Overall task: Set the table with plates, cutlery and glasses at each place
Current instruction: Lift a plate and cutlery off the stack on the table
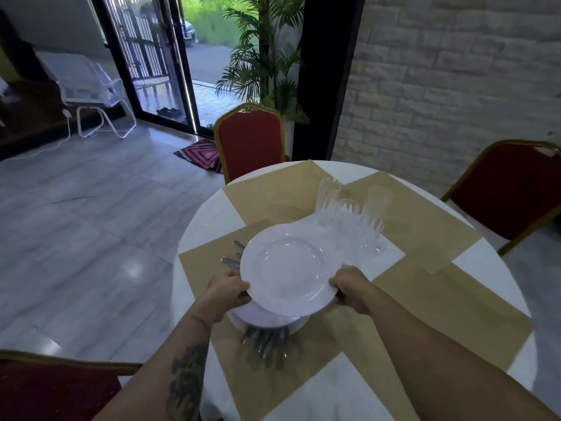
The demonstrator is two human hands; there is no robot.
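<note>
A person's two bare hands hold one white plate (287, 270) tilted just above a stack of white plates (264, 319) near the middle of a round table (200, 226) covered in white cloth. The left hand (226, 288) grasps the plate's near left rim, and the right hand (349, 287) grasps its near right rim, thumbs on top and fingers curled underneath. The left forearm carries a dark tattoo. A bundle of cutlery (268, 341) pokes out from under the near side of the stack, and more cutlery handles (232, 256) show just left of the raised plate. A cluster of clear glasses (349, 217) stands just beyond the plate. Tan placemats (425, 302) lie around the table. Red chairs with gold frames stand at the far side (250, 141), at the right (510, 192) and at the near left (54, 387)
</note>
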